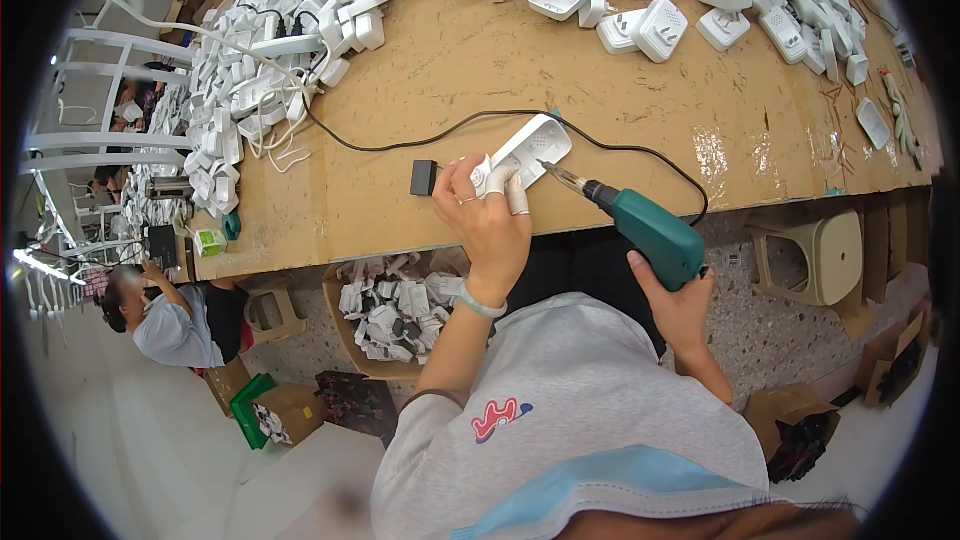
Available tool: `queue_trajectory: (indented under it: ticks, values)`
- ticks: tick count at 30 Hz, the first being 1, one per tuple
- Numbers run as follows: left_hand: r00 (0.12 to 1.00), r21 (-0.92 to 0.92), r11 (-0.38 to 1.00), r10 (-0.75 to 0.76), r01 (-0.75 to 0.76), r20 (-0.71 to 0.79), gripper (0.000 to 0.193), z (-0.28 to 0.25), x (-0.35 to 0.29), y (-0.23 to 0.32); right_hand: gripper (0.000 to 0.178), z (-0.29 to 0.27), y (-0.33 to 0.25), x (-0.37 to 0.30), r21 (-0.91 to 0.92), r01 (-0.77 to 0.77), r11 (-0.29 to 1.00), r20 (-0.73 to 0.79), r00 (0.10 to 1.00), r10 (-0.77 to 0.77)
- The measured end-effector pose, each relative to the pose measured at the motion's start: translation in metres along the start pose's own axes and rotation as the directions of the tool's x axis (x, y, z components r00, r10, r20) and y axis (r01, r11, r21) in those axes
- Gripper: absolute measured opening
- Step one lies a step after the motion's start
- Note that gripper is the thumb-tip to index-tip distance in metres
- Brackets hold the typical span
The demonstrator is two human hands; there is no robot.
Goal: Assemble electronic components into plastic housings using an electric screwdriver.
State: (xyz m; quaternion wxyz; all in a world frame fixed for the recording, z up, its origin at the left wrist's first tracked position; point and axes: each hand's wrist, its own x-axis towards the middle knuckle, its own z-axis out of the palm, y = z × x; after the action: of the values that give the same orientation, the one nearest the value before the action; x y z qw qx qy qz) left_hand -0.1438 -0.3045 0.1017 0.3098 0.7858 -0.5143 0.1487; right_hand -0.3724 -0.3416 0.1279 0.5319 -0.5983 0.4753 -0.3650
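Observation:
My left hand (487, 218) is closed on a white plastic housing (543, 147), an open shell tilted over the table's near edge. White covers wrap some of its fingertips. Beside those fingers is a small black block (423, 177); whether they touch it I cannot tell. My right hand (677, 305) grips a green corded power tool (655, 232) with a black collar and a slim tip. That tip points into the shell's open side, close to its wall; contact is unclear. Its exact kind does not show.
White plastic housings (660, 30) lie heaped along the far and left sides of the table (420, 80). A black cable (480, 115) crosses it. Below stands a carton (335, 315) of white parts. A beige stool (835, 258) is at right; another person (175, 325) sits at left.

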Motion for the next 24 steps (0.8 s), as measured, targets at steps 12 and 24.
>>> queue_trajectory:
  ticks: [12,24]
  values:
    - [1.0,0.136,0.991,-0.006,0.006,-0.001,0.021,0.011,-0.005,-0.005,0.025,0.015,0.003,0.015,-0.096,0.014,0.995,0.137,0.991,0.0]
    - [1.0,0.163,0.986,-0.023,0.023,-0.002,0.019,0.01,-0.003,-0.003,0.025,0.024,0.008,0.019,-0.071,0.039,0.997,0.139,0.99,-0.028]
